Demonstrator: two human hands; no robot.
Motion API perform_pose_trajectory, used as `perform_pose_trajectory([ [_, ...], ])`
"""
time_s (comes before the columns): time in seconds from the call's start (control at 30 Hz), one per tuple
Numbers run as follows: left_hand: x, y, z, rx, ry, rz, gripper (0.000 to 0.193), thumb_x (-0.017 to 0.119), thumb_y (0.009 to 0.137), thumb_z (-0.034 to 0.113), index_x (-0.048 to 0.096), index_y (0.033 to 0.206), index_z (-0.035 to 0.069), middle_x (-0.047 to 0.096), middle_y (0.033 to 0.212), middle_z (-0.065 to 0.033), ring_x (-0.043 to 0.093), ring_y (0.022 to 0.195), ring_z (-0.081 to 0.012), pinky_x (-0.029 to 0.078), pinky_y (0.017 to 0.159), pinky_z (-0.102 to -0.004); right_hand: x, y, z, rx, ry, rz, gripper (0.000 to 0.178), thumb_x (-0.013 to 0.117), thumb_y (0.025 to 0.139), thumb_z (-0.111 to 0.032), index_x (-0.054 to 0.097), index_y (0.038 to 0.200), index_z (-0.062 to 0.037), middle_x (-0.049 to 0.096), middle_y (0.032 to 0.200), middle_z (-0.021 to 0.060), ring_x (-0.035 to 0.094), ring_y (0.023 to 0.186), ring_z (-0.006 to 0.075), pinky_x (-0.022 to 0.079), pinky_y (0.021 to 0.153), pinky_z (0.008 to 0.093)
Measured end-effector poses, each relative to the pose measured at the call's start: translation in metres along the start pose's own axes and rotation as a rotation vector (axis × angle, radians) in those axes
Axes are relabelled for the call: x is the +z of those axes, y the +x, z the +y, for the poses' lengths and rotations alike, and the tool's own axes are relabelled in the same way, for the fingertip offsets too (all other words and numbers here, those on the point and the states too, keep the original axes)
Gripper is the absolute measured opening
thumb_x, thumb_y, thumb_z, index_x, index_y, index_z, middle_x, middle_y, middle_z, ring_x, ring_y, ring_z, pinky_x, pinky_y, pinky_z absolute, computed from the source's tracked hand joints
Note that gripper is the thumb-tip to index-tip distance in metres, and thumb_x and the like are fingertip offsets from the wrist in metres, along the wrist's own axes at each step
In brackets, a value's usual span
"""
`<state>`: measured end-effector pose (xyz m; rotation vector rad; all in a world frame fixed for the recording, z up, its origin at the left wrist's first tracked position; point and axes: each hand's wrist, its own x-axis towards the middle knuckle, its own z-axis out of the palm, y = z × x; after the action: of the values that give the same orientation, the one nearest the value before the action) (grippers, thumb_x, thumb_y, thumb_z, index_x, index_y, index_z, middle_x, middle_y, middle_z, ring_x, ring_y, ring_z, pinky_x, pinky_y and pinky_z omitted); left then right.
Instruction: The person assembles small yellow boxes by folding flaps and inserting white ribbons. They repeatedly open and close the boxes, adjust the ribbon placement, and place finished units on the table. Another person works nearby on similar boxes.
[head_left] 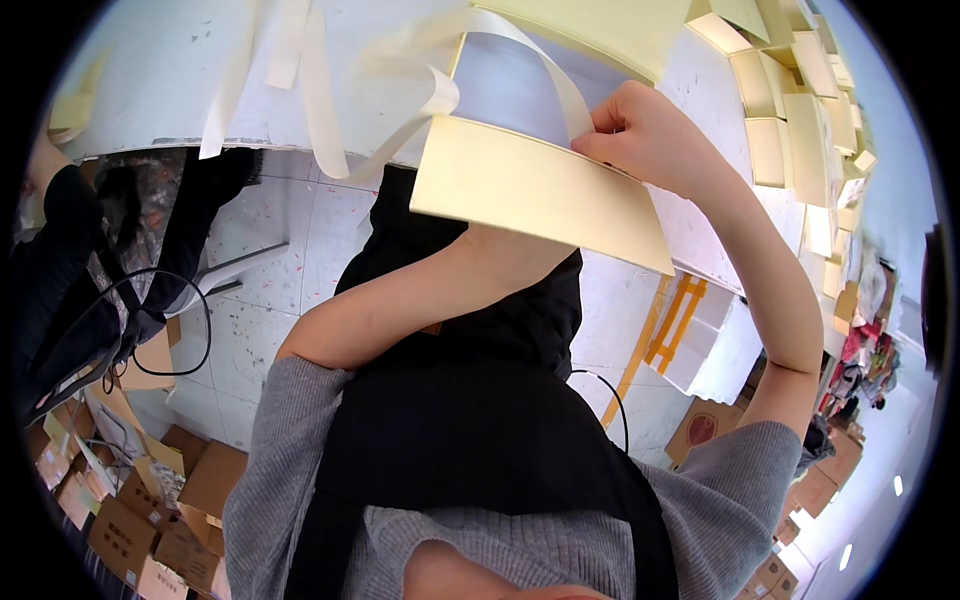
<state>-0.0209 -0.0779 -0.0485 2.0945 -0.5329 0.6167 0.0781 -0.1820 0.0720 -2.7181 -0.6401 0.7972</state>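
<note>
Cream card panel (530, 190) held above white surface (150, 70); right hand (640, 130) fingers pinching pale paper strip (545, 65) at panel's top edge. Left hand hidden behind panel, grip indeterminable. Folded cream boxes (800, 120) stacked right.

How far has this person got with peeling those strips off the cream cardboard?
Done: several peeled paper strips already lie on the white table, and folded cream boxes line its right side. In hand: the right hand pinches a strip partly lifted off the cream card; the left hand is hidden beneath it. Left: that strip is not yet fully off.
</note>
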Motion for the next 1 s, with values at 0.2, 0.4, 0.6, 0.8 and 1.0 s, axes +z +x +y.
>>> perform_pose_trajectory([
  [0.2,-0.014,-0.040,0.035,0.296,0.001,-0.886,0.029,0.062,0.068,0.016,0.065,0.087,-0.005,0.059,0.054,-0.0113,0.059,0.046,-0.0296,0.047,0.044,-0.0419,0.004,0.015,0.000,-0.138,-0.523,0.443,0.016,0.059,0.073,-0.013,0.070,0.074,-0.0012,0.066,0.070,0.0127,0.062,0.058,0.0288,0.052,0.057,0.0383],
  [0.4,-0.010,-0.057,0.043,0.383,-0.113,-1.087,0.010,0.062,0.067,0.013,0.068,0.061,0.007,0.063,0.060,-0.0117,0.065,0.058,-0.0278,0.048,0.043,-0.0390,-0.066,0.052,-0.002,-0.119,-0.315,0.859,0.020,0.058,0.091,-0.016,0.066,0.083,0.0008,0.063,0.065,0.0034,0.061,0.061,0.0158,0.046,0.056,0.0285],
  [0.6,0.003,-0.062,0.037,0.368,-0.170,-1.053,0.012,0.062,0.068,0.013,0.067,0.066,0.002,0.063,0.065,-0.0159,0.065,0.057,-0.0289,0.048,0.042,-0.0408,-0.165,0.102,0.031,-0.222,1.002,0.730,0.027,0.051,0.094,-0.014,0.063,0.088,0.0104,0.066,0.079,0.0170,0.065,0.065,0.0244,0.056,0.062,0.0326],
  [0.8,-0.001,-0.060,0.037,0.303,-0.162,-1.129,0.016,0.062,0.066,0.012,0.064,0.068,-0.004,0.061,0.063,-0.0199,0.064,0.055,-0.0311,0.048,0.043,-0.0425,-0.249,0.143,0.054,-0.151,1.606,0.674,0.042,0.031,0.104,-0.022,0.056,0.098,0.0113,0.063,0.080,0.0160,0.058,0.054,0.0200,0.052,0.049,0.0263],
  [1.0,-0.013,-0.054,0.026,0.216,-0.198,-1.181,0.023,0.066,0.078,0.029,0.065,0.080,0.005,0.069,0.082,-0.0112,0.068,0.073,-0.0316,0.053,0.059,-0.0416,-0.242,0.098,0.013,-0.401,0.843,0.698,0.027,0.044,0.099,-0.019,0.061,0.103,0.0027,0.054,0.065,0.0018,0.044,0.053,0.0081,0.038,0.049,0.0230],
])
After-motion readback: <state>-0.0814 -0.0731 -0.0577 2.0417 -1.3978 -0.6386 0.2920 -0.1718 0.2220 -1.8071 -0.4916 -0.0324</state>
